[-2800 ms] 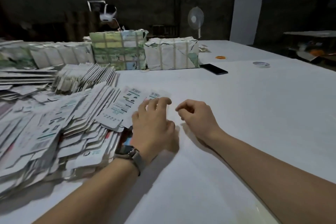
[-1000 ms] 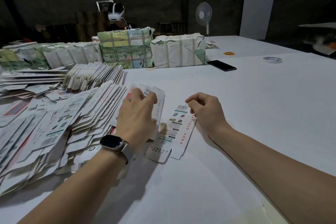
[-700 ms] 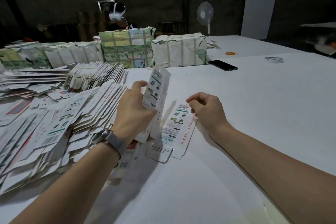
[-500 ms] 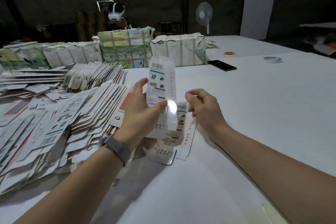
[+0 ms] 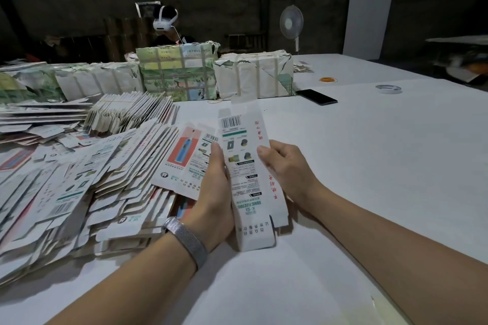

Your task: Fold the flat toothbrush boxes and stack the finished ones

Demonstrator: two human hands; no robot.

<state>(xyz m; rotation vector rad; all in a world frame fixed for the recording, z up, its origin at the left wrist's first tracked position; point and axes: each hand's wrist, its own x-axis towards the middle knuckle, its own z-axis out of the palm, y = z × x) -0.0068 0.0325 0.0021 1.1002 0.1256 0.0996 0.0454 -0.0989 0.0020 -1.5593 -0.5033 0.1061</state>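
A person is holding a toothbrush box (image 5: 247,166) above the white table (image 5: 369,166), the left hand (image 5: 215,192) gripping its left edge and the right hand (image 5: 286,169) pinching its right edge, beside a sprawling heap of flat boxes (image 5: 79,179) lying at the left.

Both forearms are bare, with no sleeve showing anywhere along them. The left wrist carries a watch band (image 5: 188,240) of fine silver-grey metal mesh, wrapped snugly round it, and only the band shows, not the watch face. The left hand (image 5: 214,192) and the right hand (image 5: 287,169) are ungloved, and no rings show on the fingers (image 5: 264,152).
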